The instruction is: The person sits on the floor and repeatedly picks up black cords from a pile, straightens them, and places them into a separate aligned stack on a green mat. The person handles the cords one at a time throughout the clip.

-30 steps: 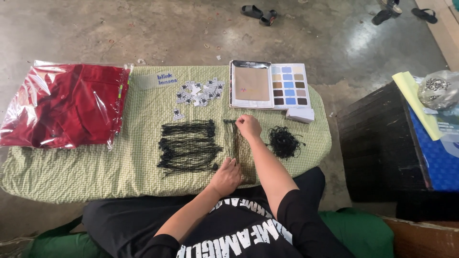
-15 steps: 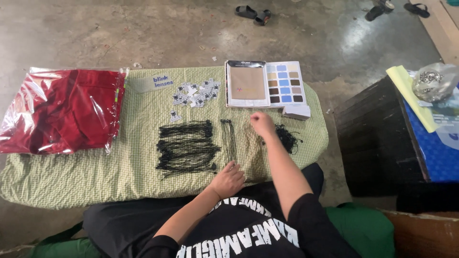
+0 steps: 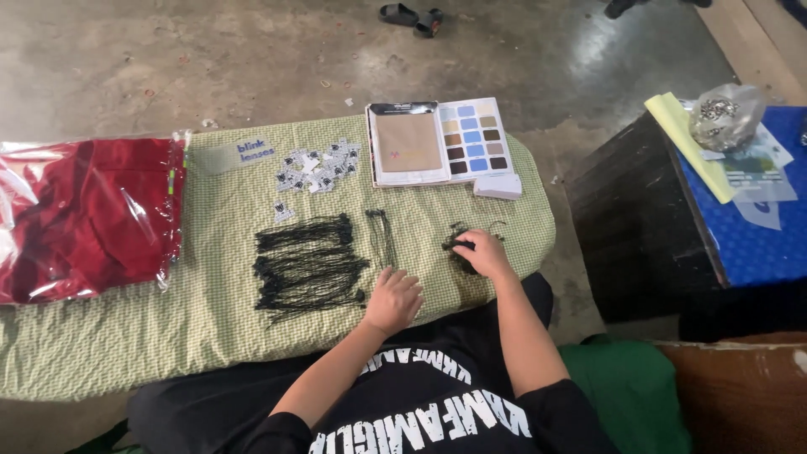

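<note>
A small tangled bunch of black strings (image 3: 461, 244) is seen right of centre in the frame, on the green checked cloth (image 3: 126, 336) of the table, and it is pinched between the closed fingertips of the right hand (image 3: 486, 254). The bunch is judged to be light, limp and easily snagged, so it is best taken at one loop end, where a single string can be drawn free without the rest being dragged along. Just left of it, a thin pair of straightened strings (image 3: 382, 237) is laid upright in the frame, and the left hand (image 3: 393, 300) is rested below them on the cloth, loosely curled with its fingers bent and nothing held. Further left, a wide row of sorted black strings (image 3: 307, 267) is spread flat near the centre. Above that row, a scatter of small white tags (image 3: 318, 166) is found, with a pale label (image 3: 229, 155) beside it. In the upper middle of the frame an open swatch book (image 3: 439, 141) of brown and blue colour samples is placed. At the far left a red garment in a clear plastic bag (image 3: 80, 219) is laid, and at the right edge a dark cabinet (image 3: 639, 227) with a blue top is visible.
</note>
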